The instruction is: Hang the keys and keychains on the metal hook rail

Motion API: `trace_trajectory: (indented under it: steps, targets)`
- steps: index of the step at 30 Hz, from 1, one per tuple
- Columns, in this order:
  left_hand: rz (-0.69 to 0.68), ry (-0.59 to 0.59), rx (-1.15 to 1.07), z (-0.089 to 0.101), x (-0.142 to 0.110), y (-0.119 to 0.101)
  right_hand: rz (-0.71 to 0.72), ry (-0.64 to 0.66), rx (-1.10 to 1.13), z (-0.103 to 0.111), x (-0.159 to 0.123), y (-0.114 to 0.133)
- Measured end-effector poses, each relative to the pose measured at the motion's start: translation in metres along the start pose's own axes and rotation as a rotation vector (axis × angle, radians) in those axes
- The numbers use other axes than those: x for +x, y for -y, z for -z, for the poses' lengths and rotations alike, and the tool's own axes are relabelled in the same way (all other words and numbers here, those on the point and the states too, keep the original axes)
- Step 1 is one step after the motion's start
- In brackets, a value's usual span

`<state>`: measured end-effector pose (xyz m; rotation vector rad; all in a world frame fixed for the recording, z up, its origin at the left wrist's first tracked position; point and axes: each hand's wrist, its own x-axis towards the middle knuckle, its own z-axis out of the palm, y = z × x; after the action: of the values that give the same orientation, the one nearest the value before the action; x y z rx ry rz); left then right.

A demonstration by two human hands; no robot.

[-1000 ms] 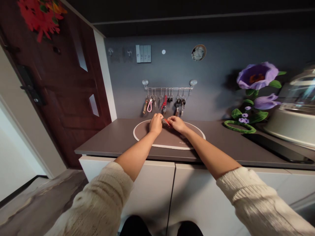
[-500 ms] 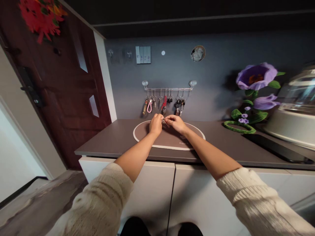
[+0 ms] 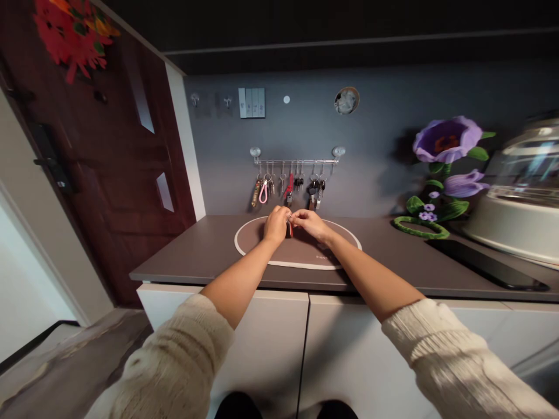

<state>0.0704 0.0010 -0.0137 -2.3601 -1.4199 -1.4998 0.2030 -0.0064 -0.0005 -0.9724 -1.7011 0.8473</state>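
Note:
My left hand [image 3: 276, 225] and my right hand [image 3: 309, 224] meet over the oval mat [image 3: 288, 260], fingertips pinched together. Between them hangs a small, narrow reddish-brown keychain [image 3: 290, 229], with a tiny shiny part at its top that the fingers mostly hide. The fingers of both hands are closed on it. Just behind my hands, a clear rack [image 3: 297, 162] on the wall carries several sets of keys, among them a pink loop [image 3: 263, 191], a red cord [image 3: 290, 185] and black-headed keys [image 3: 313, 189].
To the right stand a purple artificial flower [image 3: 448, 139] and a white appliance with a clear dome [image 3: 506, 227]. A dark phone-like slab [image 3: 489, 265] lies near the counter's front edge. White cabinet doors [image 3: 257, 331] are below; a dark red door [image 3: 126, 157] is at left.
The reddish-brown keychain has turned from slanting to hanging nearly straight down between my hands. My right fingertips have moved slightly closer to my left. The view has shifted a little.

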Motion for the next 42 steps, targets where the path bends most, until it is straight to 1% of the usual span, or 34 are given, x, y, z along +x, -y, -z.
trace_trajectory:
  steps: [8,12,18,24,29,32,34,37,40,42]
  targets:
    - [0.023,-0.041,-0.067,-0.002,0.0,0.0,0.019,-0.049,0.064,0.003,-0.004,0.002]
    - [0.04,-0.044,-0.039,-0.002,-0.001,0.0,-0.004,-0.124,0.146,0.01,-0.002,-0.001]
    - [0.038,0.01,0.033,-0.005,-0.001,0.0,-0.029,-0.271,0.208,0.023,-0.003,0.001]
    - [0.027,0.08,0.078,-0.006,-0.001,0.0,0.0,-0.415,0.223,0.04,0.001,0.004]
    - [0.037,0.133,0.084,-0.004,-0.002,-0.004,0.038,-0.461,0.176,0.056,0.006,0.005]
    - [0.037,0.145,0.08,-0.004,-0.002,-0.005,0.023,-0.47,0.18,0.067,0.01,0.008]
    - [0.035,0.153,0.076,-0.004,-0.002,-0.005,0.002,-0.492,0.196,0.076,0.014,0.012]
    - [0.034,0.166,0.075,-0.004,-0.002,-0.005,-0.01,-0.57,0.202,0.089,0.022,0.022]
    - [0.034,0.178,0.083,-0.005,-0.003,-0.005,-0.016,-0.616,0.192,0.102,0.031,0.033]
    - [0.035,0.187,0.089,-0.005,-0.003,-0.006,-0.052,-0.645,0.192,0.11,0.037,0.039]
